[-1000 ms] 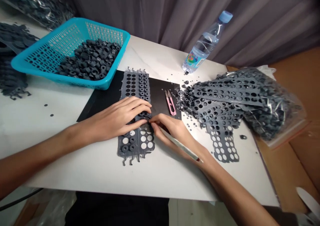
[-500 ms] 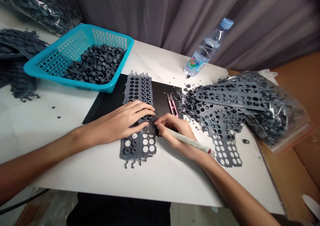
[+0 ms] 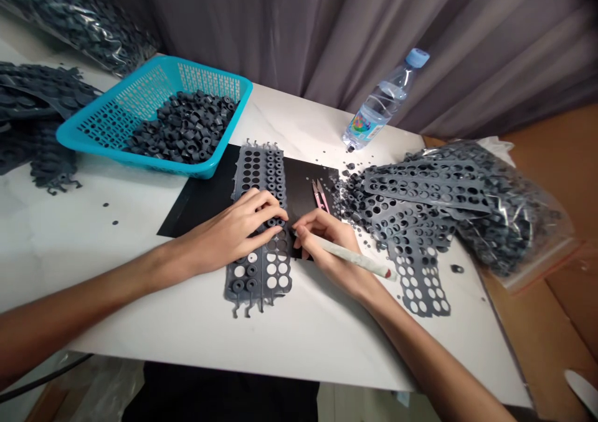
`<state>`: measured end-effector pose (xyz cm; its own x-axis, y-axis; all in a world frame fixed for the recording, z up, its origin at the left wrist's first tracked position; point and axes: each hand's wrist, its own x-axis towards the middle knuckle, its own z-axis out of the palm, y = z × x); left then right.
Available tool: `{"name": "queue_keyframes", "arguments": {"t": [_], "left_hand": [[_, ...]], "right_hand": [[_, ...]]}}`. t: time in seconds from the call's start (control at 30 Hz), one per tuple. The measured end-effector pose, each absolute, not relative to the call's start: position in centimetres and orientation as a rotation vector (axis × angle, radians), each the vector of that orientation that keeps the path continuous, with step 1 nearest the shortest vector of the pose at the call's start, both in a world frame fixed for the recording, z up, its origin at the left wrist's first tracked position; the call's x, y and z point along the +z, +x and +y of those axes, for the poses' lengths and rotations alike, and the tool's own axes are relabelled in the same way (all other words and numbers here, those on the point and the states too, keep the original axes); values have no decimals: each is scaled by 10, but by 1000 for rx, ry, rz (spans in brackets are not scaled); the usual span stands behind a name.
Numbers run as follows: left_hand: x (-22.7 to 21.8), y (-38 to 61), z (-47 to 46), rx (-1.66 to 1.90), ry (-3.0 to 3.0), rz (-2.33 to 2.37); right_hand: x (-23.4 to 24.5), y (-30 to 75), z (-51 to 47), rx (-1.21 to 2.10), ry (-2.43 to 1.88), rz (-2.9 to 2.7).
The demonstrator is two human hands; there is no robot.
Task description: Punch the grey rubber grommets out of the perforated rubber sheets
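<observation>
My left hand (image 3: 245,225) lies across a dark grey moulded rubber sheet (image 3: 258,166), fingers bent a little and apart from the thumb. A few small rubber rings show between its index finger and thumb. The sheet carries rows of round holes, some still filled with rings, and has hooked tails at both ends. My right hand (image 3: 329,238) is closed like a writing grip around a pen-shaped tool (image 3: 357,258) with a pale wrapped handle and a dark red end. Its working tip is by the sheet's right edge, too small to make out.
A turquoise basket (image 3: 70,136) of rubber rings stands at back left. Pink-handled thread snips (image 3: 320,196) lie on a black mat (image 3: 187,207). Right of them are punched sheets (image 3: 420,191), scraps and a plastic bag (image 3: 537,222). A water bottle (image 3: 380,104) stands behind.
The right hand with the tool has shifted slightly away from the sheet's edge. The left fingers are more bent, showing rings between finger and thumb. The camera view has moved a little.
</observation>
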<state>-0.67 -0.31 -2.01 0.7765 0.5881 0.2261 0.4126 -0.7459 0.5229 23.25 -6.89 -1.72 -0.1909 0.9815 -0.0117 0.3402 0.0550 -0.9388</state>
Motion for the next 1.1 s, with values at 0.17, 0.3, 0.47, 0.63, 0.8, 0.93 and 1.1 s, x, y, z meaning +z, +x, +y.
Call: {"name": "queue_keyframes", "arguments": {"t": [0.17, 0.3, 0.47, 0.63, 0.8, 0.93, 1.1], "left_hand": [[-27, -6, -2, 575, 2492, 746], [-28, -7, -2, 582, 2484, 730], [-27, -5, -3, 593, 2473, 739], [-27, -5, -1, 588, 2480, 733], [-28, -4, -3, 605, 2564, 721], [-23, 1, -8, 657, 2680, 638], [4, 3, -4, 1150, 1981, 1021]], "right_hand": [[-21, 232, -66, 1210, -1322, -1575], [-22, 232, -66, 1222, -1307, -1581], [-19, 231, -65, 1208, -1317, -1595], [-20, 230, -65, 1183, -1343, -1618], [-20, 228, -65, 1154, -1357, -1631], [-18, 224, -66, 1101, -1380, -1647], [-20, 224, -67, 1026, -1405, -1681]]}}
